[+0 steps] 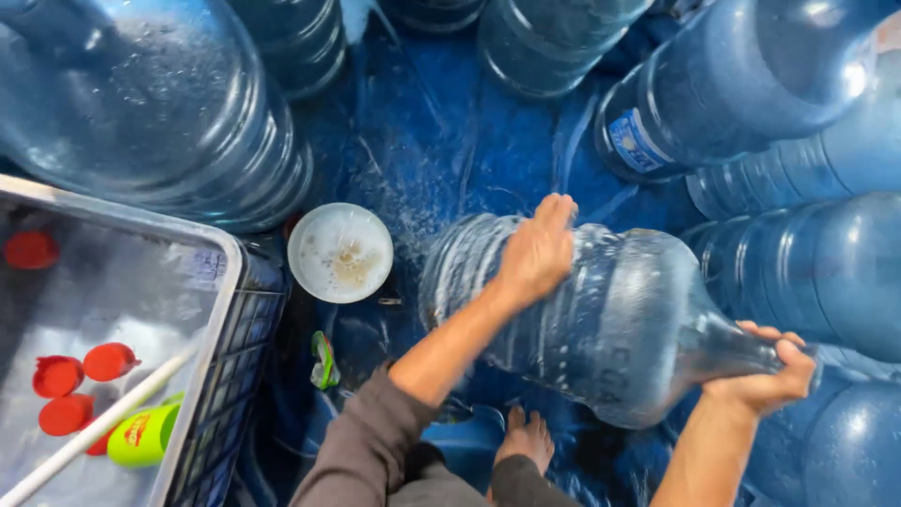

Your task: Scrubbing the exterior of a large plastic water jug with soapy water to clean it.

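A large clear blue water jug [610,329] lies on its side on the wet blue tarp [441,141], neck pointing right. My left hand [537,252] presses flat on the jug's ribbed body near its base. My right hand [765,368] is closed around the jug's neck at the right. Water splashes on the tarp beside the jug's base. My bare foot [526,437] shows below the jug.
Several other big blue jugs [150,103] stand around the edges. A small white bowl [340,252] with cloudy liquid sits left of the jug. At lower left a grey crate [221,329] of water holds red caps [58,376], a green bottle [143,437] and a white stick [94,432].
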